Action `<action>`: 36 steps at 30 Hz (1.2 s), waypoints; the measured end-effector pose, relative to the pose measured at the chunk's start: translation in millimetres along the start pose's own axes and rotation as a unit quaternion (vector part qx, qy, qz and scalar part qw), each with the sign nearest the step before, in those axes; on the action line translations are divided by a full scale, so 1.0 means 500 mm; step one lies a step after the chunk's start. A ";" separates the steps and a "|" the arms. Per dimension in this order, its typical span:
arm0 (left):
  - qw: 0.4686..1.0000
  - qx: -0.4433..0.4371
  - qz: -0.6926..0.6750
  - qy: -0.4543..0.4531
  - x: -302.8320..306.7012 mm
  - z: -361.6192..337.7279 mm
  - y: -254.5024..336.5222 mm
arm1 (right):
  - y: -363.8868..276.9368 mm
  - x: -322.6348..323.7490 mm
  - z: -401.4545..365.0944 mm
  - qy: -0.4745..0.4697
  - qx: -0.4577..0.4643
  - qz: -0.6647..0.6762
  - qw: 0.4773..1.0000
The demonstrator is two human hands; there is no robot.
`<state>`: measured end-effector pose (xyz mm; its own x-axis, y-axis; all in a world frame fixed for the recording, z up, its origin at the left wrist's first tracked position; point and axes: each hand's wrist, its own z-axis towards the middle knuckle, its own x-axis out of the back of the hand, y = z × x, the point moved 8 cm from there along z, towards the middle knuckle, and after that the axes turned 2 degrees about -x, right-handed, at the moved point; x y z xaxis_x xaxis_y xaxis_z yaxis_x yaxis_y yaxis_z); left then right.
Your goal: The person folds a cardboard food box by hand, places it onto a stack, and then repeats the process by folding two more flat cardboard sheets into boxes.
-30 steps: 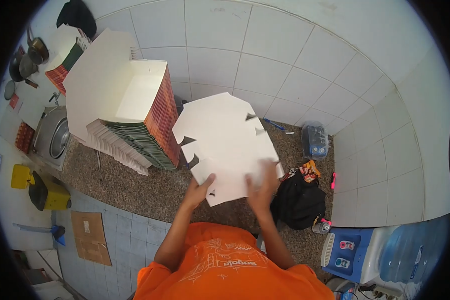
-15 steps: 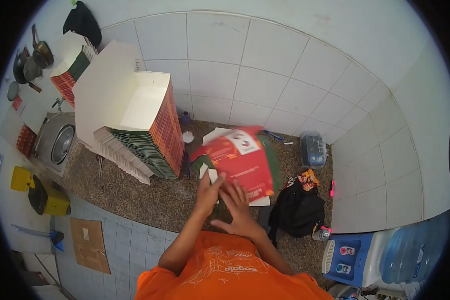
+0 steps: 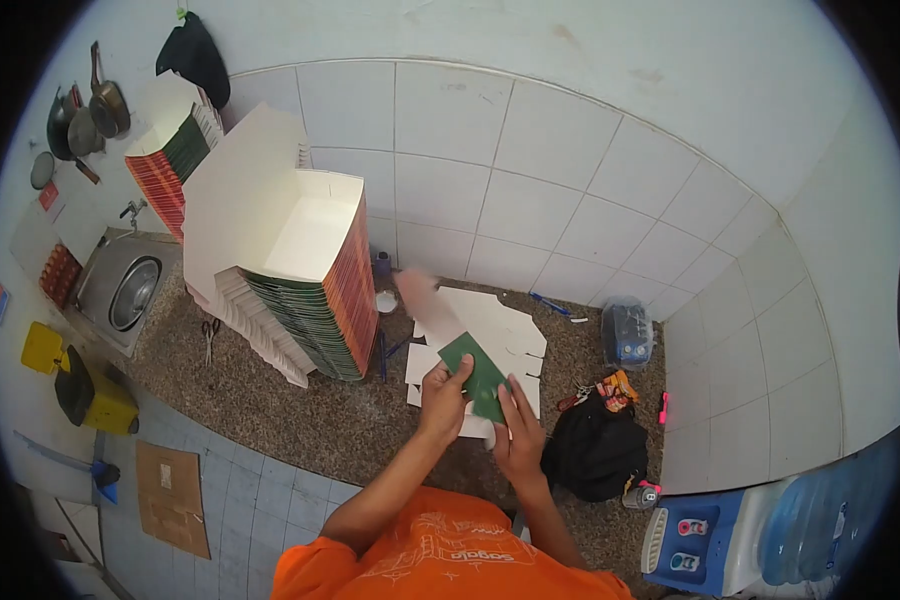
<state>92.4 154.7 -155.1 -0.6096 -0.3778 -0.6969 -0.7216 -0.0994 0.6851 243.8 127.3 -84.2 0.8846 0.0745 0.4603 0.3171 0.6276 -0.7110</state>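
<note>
My left hand (image 3: 444,402) grips the left side of a folding cardboard box (image 3: 473,375), thumb on its green panel. My right hand (image 3: 520,428) holds the box's lower right end, fingers closed over the edge. The green side faces up, and a pinkish-white flap at the far end is blurred by motion. Beneath the box, flat white die-cut cardboard sheets (image 3: 505,325) lie on the speckled counter (image 3: 270,410).
A tall stack of nested green-and-red boxes (image 3: 345,290) stands left, with another stack (image 3: 160,185) behind it. Scissors (image 3: 210,340) and pens (image 3: 382,355) lie nearby. To the right are a black bag (image 3: 595,450), a plastic container (image 3: 627,335) and a water dispenser (image 3: 705,535).
The red printed cardboard has been turned and folded, so a green side now faces up. Both hands have shifted their grip, and the white sheets underneath are uncovered. The view has tilted slightly.
</note>
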 end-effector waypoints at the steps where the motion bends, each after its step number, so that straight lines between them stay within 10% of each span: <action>1: 1.000 -0.010 -0.005 -0.005 -0.001 0.003 -0.007 | 0.014 -0.006 0.009 -0.004 0.020 -0.054 0.998; 7: 0.999 -0.008 0.013 -0.037 -0.032 -0.011 -0.027 | 0.040 -0.006 0.048 0.001 0.031 -0.054 0.998; 9: 0.999 0.001 0.009 -0.039 -0.033 -0.004 -0.029 | 0.081 -0.003 0.045 0.068 -0.150 0.238 0.957; 13: 0.999 -0.014 0.012 -0.043 -0.037 0.001 -0.001 | 0.044 -0.005 0.034 -0.037 -0.004 0.117 0.992; 20: 0.994 -0.053 0.081 -0.042 -0.052 -0.037 -0.069 | 0.094 -0.041 0.010 0.141 -0.113 0.099 0.979; 23: 0.963 -0.190 0.183 -0.061 -0.064 -0.047 0.004 | 0.117 -0.028 0.003 0.090 -0.108 0.192 0.971; 30: 0.842 -0.107 0.506 -0.155 0.003 -0.134 0.085 | 0.076 0.028 0.023 0.084 -0.087 0.014 0.993; 33: 0.831 0.069 0.531 -0.153 0.030 -0.179 0.096 | 0.116 -0.028 -0.025 -0.089 -0.214 0.134 0.963; 36: 0.866 0.011 0.490 -0.098 0.075 -0.187 0.065 | 0.077 -0.093 -0.059 -0.298 -0.193 0.224 0.908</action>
<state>76.8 51.3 -139.0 -0.9752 -0.1067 0.1939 0.1702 0.1987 0.9652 224.8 125.1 -148.6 0.6486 0.7335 0.2030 0.1687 0.1215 -0.9782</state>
